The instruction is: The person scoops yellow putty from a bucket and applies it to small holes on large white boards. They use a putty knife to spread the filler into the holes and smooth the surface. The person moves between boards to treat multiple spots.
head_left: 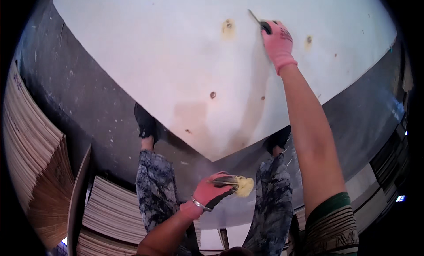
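Observation:
A large pale wood sheet (168,57) lies in front of me, one corner pointing at my legs. Brown knots dot it, and yellowish filler surrounds the knot (228,24) at the far middle and another knot (309,39) to the right. My right hand (278,42), in a pink glove with dark fingertips, is closed around a putty knife (253,15) whose thin blade is at the sheet's surface. Nearer my body, between my knees, my left hand (209,190) in a matching glove grips a dark flat scraper (225,180) loaded with a lump of yellow putty (244,186).
Stacks of thin wood sheets (33,145) stand at the left, with another stack (112,209) at the lower left. A single board (79,194) leans between them. Grey floor (97,110) surrounds the sheet, and my feet stand beside its near corner. More boards (366,190) are at the right.

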`<state>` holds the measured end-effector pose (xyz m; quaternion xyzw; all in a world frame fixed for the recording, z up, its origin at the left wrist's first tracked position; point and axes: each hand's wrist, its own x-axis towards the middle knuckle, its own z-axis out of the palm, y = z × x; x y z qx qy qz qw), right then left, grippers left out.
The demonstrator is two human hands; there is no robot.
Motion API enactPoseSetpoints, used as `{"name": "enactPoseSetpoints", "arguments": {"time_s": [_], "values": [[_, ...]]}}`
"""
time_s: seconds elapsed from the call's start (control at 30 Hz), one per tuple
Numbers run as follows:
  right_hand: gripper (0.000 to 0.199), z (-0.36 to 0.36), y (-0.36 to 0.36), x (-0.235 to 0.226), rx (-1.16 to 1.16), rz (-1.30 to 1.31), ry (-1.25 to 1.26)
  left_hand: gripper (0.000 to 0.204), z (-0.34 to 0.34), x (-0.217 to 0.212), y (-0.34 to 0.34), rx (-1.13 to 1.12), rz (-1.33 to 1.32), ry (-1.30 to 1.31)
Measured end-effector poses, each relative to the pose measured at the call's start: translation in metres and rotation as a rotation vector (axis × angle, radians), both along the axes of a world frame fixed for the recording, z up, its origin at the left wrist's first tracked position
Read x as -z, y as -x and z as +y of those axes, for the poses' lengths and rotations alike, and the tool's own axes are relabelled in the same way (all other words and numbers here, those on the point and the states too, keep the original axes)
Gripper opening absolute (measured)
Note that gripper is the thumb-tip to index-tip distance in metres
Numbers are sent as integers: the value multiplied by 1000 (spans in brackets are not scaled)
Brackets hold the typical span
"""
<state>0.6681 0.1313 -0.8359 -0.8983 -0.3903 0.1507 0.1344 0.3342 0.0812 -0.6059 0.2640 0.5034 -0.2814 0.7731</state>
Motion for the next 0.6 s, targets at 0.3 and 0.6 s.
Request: {"name": "enactPoseSetpoints", "arguments": {"time_s": [0.3, 0.6], "values": [[7, -72, 122, -14, -631, -6, 145, 25, -14, 3, 6, 42, -71, 17], [29, -317, 268, -180, 217, 724, 212, 27, -19, 6, 8, -34, -12, 20]]}}
